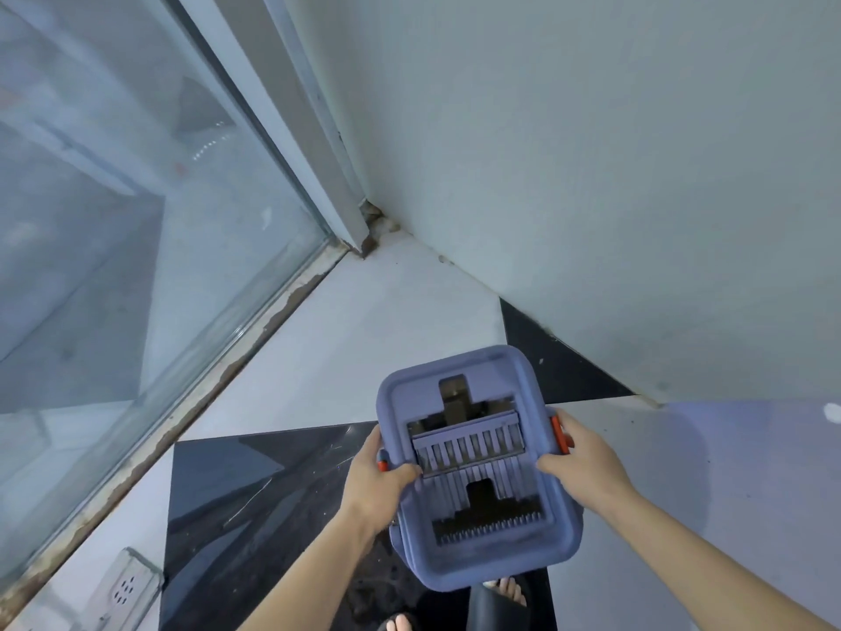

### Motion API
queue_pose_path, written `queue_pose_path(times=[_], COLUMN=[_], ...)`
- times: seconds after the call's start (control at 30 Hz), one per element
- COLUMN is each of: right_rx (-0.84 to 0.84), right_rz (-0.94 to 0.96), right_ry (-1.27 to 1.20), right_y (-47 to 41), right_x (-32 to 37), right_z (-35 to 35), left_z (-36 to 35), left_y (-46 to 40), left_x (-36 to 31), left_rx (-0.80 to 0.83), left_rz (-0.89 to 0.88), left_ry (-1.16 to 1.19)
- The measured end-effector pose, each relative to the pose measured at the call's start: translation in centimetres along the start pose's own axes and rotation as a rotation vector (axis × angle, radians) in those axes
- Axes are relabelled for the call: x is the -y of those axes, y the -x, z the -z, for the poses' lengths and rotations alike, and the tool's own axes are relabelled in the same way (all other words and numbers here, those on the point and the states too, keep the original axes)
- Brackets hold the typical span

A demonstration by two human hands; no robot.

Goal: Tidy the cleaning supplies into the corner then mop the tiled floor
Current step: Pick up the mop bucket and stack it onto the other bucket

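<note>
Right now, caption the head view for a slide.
Both hands carry a blue mop bucket toward the corner.

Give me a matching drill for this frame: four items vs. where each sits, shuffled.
Items:
1. mop bucket
2. glass door
3. black floor tile
4. orange clip

Places:
A. along the frame's left, running to the corner
B. under the left forearm
C. held between both hands, short of the corner
D. on the bucket's side, by the right hand

Pairs: 1-C, 2-A, 3-B, 4-D. The left hand grips the opposite side of the bucket.
</note>
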State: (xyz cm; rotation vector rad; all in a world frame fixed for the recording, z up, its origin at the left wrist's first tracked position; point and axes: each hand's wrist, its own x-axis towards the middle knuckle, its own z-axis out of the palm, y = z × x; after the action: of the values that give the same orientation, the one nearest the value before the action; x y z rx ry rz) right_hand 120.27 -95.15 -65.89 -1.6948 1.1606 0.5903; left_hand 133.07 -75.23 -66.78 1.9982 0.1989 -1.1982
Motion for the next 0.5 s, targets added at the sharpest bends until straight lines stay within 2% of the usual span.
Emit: queue_pose_path(times=[0.23, 0.33, 0.43, 0.5], right_rx=[-0.052, -0.094, -0.149, -0.196], right_rz=[0.016, 0.027, 0.029, 0.026], right_ry=[-0.103, -0.158, -0.225, -0.266], right_y=[0.5, 0.0, -1.1, -2.2], right_x=[4.2, 6.7, 9.3, 10.8], right_z=[2.3, 2.5, 1.7, 0.7], left_z=[2.7, 4.0, 5.6, 6.9], left_y=[-1.4, -2.7, -4.9, -6.9], left_x=[-6.8, -10.1, -12.7, -14.5], left_rx=[0.004, -0.072, -0.189, -0.185], left_rz=[-0.082, -0.11, -0.14, -0.177], left_ry=[-0.02, -0.049, -0.194, -0.233])
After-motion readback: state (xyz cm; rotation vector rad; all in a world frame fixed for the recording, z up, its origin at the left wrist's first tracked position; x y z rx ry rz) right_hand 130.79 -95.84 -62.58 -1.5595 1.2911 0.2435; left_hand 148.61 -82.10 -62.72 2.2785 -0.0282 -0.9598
